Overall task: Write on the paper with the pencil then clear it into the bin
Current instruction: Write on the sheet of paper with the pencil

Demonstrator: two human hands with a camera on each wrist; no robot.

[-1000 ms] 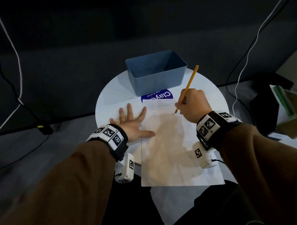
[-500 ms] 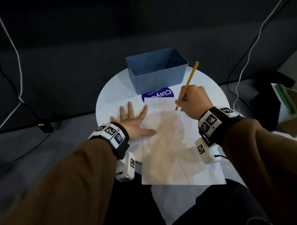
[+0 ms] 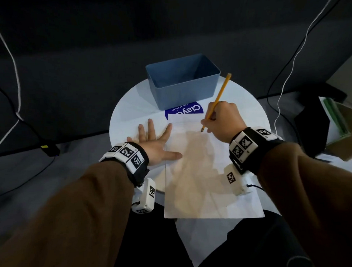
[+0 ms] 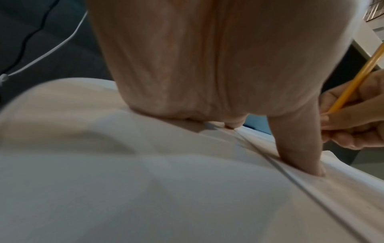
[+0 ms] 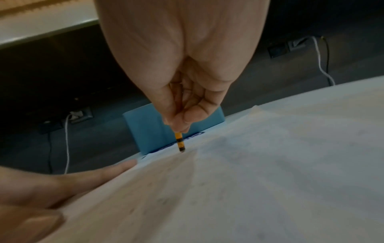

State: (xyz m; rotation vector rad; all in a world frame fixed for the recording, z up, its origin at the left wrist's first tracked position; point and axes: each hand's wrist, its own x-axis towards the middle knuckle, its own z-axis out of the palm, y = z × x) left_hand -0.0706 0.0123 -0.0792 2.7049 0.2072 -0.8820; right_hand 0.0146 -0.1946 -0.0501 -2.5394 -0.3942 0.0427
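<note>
A white sheet of paper (image 3: 202, 172) lies on the round white table (image 3: 130, 107), its near edge overhanging the rim. My left hand (image 3: 155, 142) lies flat with fingers spread, thumb and index finger pressing the paper's left edge (image 4: 353, 205). My right hand (image 3: 222, 121) grips a yellow pencil (image 3: 219, 96), whose tip touches the paper near its top edge; the tip end of the pencil (image 5: 179, 142) shows below the fingers (image 5: 187, 118) in the right wrist view. The blue bin (image 3: 183, 81) stands empty at the table's far side.
A blue round sticker (image 3: 186, 111) with white lettering lies between bin and paper, partly covered by the sheet. Black and white cables (image 3: 285, 79) run over the grey floor. A dark box with green and brown items (image 3: 338, 125) stands at right.
The right hand has shifted the pencil slightly right along the top of the paper. The left hand stays flat in place.
</note>
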